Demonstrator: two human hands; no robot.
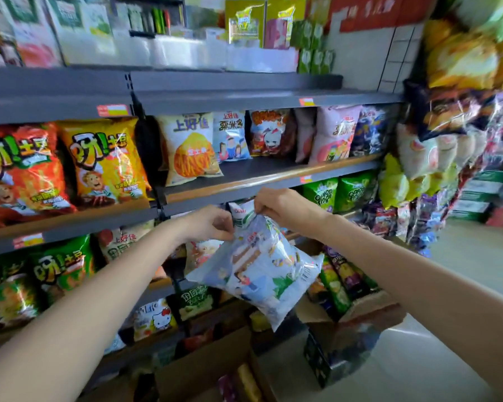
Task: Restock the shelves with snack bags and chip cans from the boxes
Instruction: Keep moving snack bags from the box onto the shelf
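Cardboard box (357,311) w/ snack bags; both hands pinch blue bag (262,274).

Single head-worn view, wide-angle, looking forward and slightly down from standing height. Faces a run of grey shelves (244,100) at close range, angled a little to the right so the rows recede toward the right edge. Strong barrel bend at the borders: shelf edges curve, hanging packs at far right smear. Both forearms enter from the bottom corners and meet near the middle, left hand (209,224) and right hand (282,207) at arm's reach on a pale blue snack bag (262,274). Below, down past the arms, open cardboard boxes (204,369) on the floor. No second view to compare.
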